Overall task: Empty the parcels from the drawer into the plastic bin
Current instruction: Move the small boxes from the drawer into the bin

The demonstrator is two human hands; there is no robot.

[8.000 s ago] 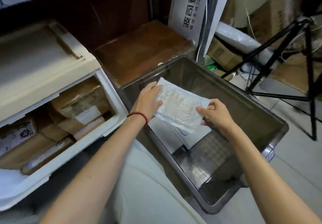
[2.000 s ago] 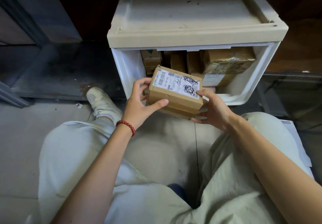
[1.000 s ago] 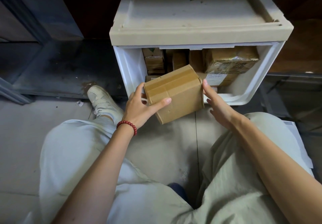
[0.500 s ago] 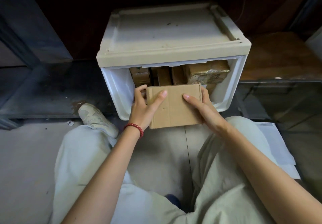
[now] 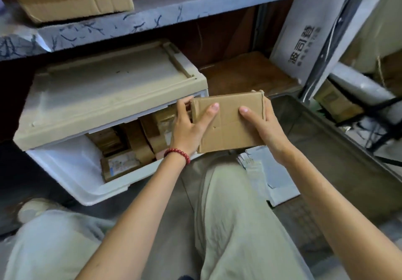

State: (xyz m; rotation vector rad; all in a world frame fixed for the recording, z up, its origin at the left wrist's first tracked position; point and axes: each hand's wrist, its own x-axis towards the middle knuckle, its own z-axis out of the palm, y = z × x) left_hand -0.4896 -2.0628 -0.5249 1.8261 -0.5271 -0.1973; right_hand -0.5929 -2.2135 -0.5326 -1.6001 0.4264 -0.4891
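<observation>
Cardboard parcel [image 5: 228, 121]: flat, long axis left-to-right, held in the air between drawer [image 5: 71, 171] and plastic bin [image 5: 322, 136]. Left hand [image 5: 189, 125] grips its left end, right hand [image 5: 263, 127] its right end, thumbs on the upper face. Bin lies rightward, and the right hand is nearer it. Drawer: more boxed parcels [image 5: 121, 164]. Bin: white mailers [image 5: 276, 184].

We hold a brown box [image 5: 228, 121] (flat, plain side up) between the open white drawer [image 5: 71, 171] and the dark plastic bin [image 5: 322, 136]. More brown parcels [image 5: 121, 164] sit toward the drawer's right side; white parcels [image 5: 280, 184] lie by the bin's left wall.
</observation>
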